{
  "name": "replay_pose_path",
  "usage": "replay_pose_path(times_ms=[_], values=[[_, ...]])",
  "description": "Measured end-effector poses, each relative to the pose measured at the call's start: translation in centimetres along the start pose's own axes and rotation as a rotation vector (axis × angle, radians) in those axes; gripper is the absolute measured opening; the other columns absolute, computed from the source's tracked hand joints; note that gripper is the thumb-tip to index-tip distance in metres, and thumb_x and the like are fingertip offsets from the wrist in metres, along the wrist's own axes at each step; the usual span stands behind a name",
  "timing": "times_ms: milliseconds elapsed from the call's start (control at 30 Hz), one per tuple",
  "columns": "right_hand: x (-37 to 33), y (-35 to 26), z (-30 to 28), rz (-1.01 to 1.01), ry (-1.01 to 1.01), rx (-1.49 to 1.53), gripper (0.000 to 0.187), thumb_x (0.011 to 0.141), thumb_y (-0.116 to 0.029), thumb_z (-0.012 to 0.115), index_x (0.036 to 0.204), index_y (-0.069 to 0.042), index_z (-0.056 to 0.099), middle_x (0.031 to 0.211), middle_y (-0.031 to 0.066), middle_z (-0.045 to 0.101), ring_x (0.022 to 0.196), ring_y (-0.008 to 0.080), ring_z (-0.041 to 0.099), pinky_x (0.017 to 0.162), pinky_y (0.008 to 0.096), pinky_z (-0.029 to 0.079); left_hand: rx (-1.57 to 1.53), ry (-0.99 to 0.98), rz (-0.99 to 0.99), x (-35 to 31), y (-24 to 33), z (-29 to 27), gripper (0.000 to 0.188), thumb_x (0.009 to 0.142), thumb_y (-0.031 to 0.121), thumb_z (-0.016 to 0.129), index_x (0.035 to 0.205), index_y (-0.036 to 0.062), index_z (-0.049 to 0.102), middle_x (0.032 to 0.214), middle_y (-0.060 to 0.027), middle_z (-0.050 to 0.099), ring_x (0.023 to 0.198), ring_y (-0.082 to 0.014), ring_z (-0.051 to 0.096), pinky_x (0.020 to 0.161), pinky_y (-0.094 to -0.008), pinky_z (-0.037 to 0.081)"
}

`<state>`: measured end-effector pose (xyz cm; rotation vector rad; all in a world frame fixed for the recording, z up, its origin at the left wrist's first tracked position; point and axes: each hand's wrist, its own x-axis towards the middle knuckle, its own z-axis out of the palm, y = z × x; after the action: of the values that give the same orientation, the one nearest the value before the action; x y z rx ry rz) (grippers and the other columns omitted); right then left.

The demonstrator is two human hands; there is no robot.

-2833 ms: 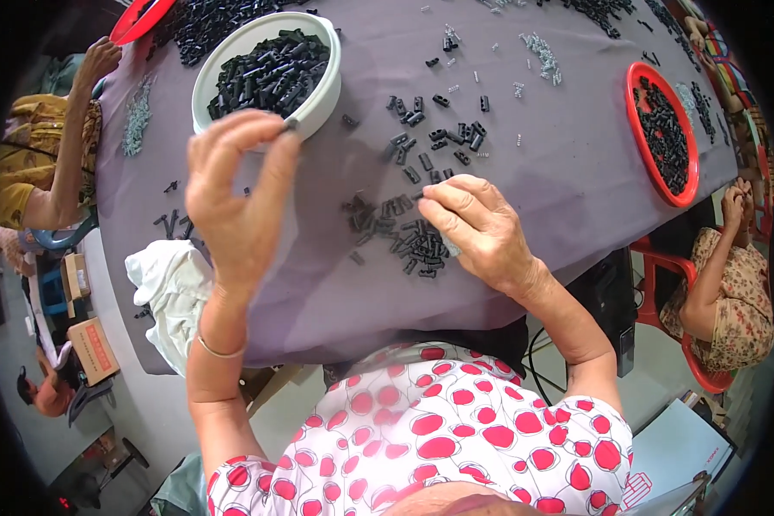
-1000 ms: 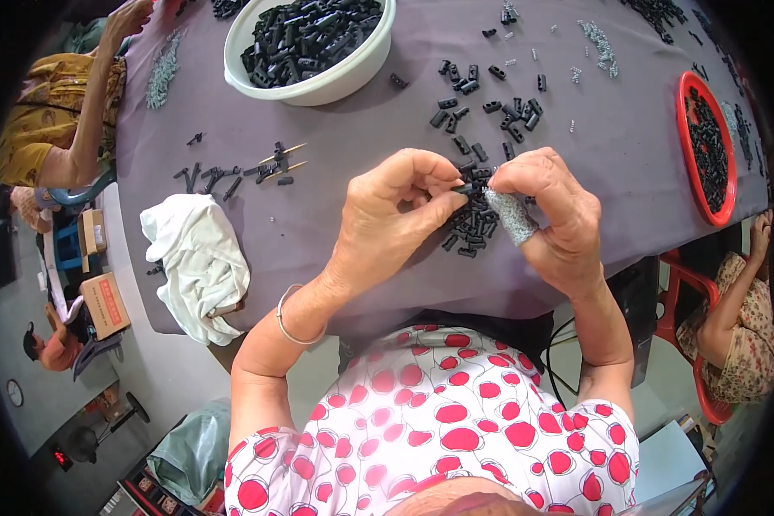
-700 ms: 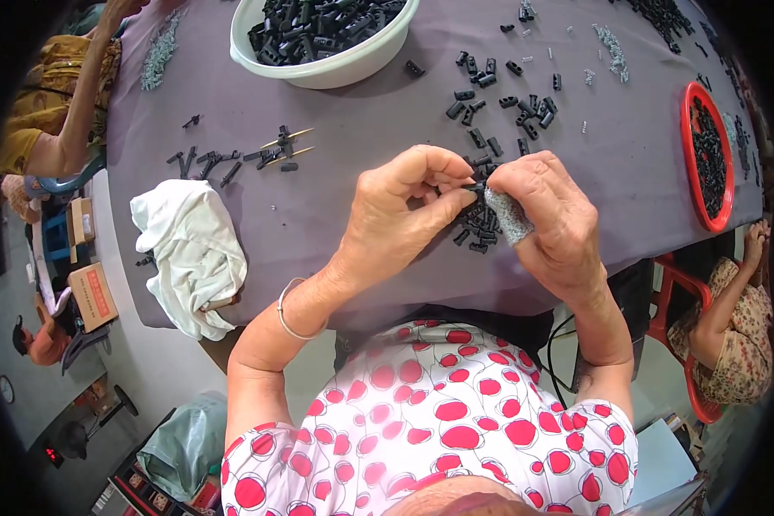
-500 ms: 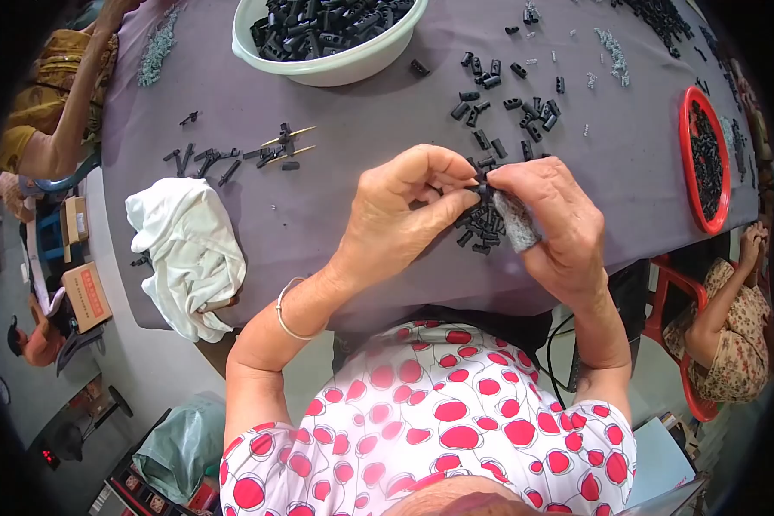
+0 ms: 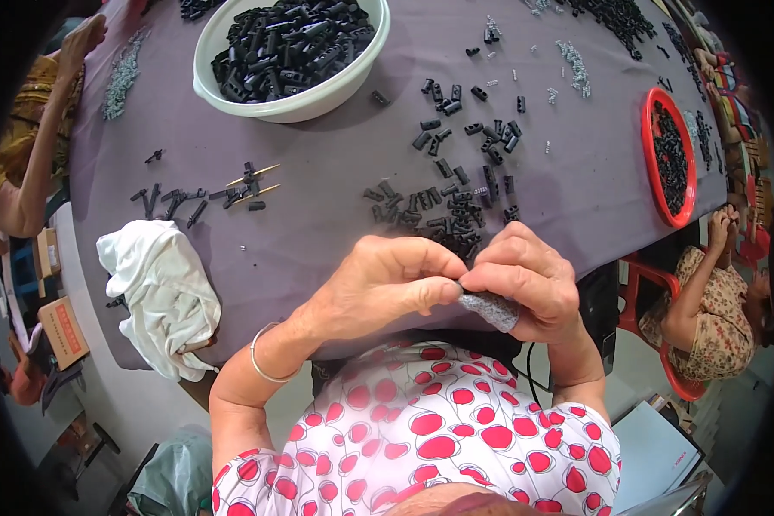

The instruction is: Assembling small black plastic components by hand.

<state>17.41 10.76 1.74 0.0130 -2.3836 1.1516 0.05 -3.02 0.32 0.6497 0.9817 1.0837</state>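
My left hand [image 5: 385, 282] and my right hand [image 5: 537, 279] meet at the table's near edge. Between their fingertips they pinch a small black plastic part [image 5: 461, 287], mostly hidden by the fingers. A grey speckled, cloth-like piece [image 5: 490, 310] sits at the fingers of my right hand; whether it is worn or held I cannot tell. Just beyond my hands lies a pile of short black plastic parts [image 5: 456, 222], with more black parts [image 5: 493, 138] scattered farther off. I wear a bangle on my left wrist.
A white basin [image 5: 318, 105] full of black parts stands far left. At the right is a red tray [image 5: 654, 163] of small dark pieces. A white cloth [image 5: 159, 292], wooden sticks [image 5: 258, 193] among black pieces and little springs [image 5: 574, 67] lie on the tablecloth. Other people sit at both sides.
Both hands have drawn back toward me from over the pile, still pinching together, so the pile shows more. The view has shifted, with the basin now lower and farther left.
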Motion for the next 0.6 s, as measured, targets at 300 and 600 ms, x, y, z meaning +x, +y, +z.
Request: replay_pose_path(times_ms=[300, 600], values=[[0.3, 2.8, -1.9, 0.216, 0.139, -0.364, 0.03, 0.065, 0.01, 0.063, 0.093, -0.001, 0.065, 0.095, 0.0093, 0.06, 0.082, 0.0229, 0.06, 0.071, 0.0295, 0.049, -0.067, 0.071, -0.001, 0.5, -0.3, -0.2, 0.016, 0.092, 0.007, 0.064, 0.104, -0.0017, 0.063, 0.09, -0.0058, 0.067, 0.084, -0.0109, 0.065, 0.068, -0.0234, 0.053], [1.7, 3.7, -1.3, 0.19, 0.111, -0.549, 0.028, 0.064, 0.003, 0.065, 0.09, -0.004, 0.064, 0.089, 0.0073, 0.057, 0.086, 0.0261, 0.056, 0.074, 0.0368, 0.045, -0.056, 0.085, 0.014, 0.7, -0.7, -0.2, 0.016, 0.091, 0.008, 0.065, 0.103, -0.0018, 0.063, 0.088, -0.0055, 0.067, 0.079, -0.0095, 0.063, 0.065, -0.0227, 0.052]])
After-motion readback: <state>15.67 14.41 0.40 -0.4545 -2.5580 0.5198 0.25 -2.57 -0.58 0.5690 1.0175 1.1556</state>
